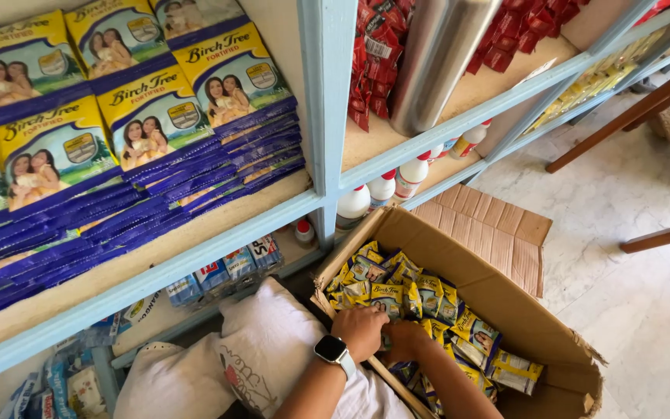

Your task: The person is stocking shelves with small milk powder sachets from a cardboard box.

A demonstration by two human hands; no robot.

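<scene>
right now both hands [381, 335] are buried in yellow sachets [397, 291] in the cardboard box [498, 291]; grip state can't be told. pkts could be crushed if grabbed hard.

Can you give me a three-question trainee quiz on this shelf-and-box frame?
1. True or false: both hands are inside the cardboard box.
2. Which wrist bears the smartwatch? A) left B) right C) neither
3. Fill in: the stacked yellow-and-blue packets on the shelf lie ____ the box.

Key
1. True: the left hand and the right hand both rest among the small yellow sachets in the box.
2. A, left.
3. Above, on the light blue shelf up and to the left of the box.
</scene>
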